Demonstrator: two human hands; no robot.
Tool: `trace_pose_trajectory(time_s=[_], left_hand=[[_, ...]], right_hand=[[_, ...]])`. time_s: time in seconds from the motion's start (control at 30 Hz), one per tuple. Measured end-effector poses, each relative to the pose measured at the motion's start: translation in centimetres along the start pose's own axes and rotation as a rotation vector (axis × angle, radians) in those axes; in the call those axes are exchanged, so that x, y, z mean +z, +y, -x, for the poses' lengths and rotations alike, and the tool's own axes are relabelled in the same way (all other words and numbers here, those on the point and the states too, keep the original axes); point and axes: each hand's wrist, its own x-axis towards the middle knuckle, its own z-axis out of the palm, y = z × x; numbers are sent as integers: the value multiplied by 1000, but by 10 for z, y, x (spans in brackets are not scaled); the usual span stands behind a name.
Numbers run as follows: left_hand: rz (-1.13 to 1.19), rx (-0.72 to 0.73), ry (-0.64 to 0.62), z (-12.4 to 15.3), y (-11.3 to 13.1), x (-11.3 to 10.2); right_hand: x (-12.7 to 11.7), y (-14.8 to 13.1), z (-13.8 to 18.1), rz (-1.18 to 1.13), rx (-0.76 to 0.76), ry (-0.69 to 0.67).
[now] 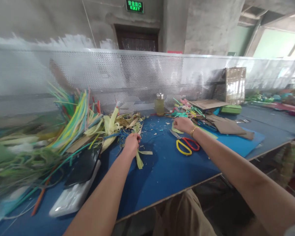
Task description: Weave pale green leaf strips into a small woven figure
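My left hand (132, 144) is closed around a small bundle of corn husk strips (139, 160); their pale green ends hang below the fist and thin tips stick up above it. My right hand (184, 125), with a gold bracelet at the wrist, is closed with its fingertips on a pale green piece of husk (177, 129) on the blue tabletop. Just below that hand lie scissors (184, 146) with one yellow and one red handle loop, blades pointing up and left. Part of the husk piece is hidden by my fingers.
Husks (110, 123), colourful strips (75, 119) and a black phone (84, 165) on a white object crowd the left. A bottle (159, 105) stands by the perforated metal screen (147, 72). Brown cardboard (226, 124) and blue sheets (250, 146) lie right.
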Motion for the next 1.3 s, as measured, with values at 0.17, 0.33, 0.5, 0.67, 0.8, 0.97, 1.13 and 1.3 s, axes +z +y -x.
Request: trace_pose_trajectory(time_s=[0.17,0.33,0.5,0.67,0.8,0.97,1.13,1.3], left_hand=[[-115,10,-113,7,4,0],[-178,69,-240,18,10,2],[-200,116,-380,25,16,-2],[-189,129,-386,22,20,-6],[-226,152,-407,19,18,-5],[-237,153,-406,20,19,-3],[-194,147,-402,25,24,-2],[-157,193,-440,29,27,-1]], right_hand=[[-1,4,72,204,26,-161],[11,-2,103,193,22,-159],[6,1,86,101,54,-250],[-15,25,79,-392,173,-372],[-20,27,103,-1203,221,-418],[-9,-12,143,-1822,143,-423],[-3,-45,150,-1935,187,-769],[-1,-60,134,-1836,247,-902]])
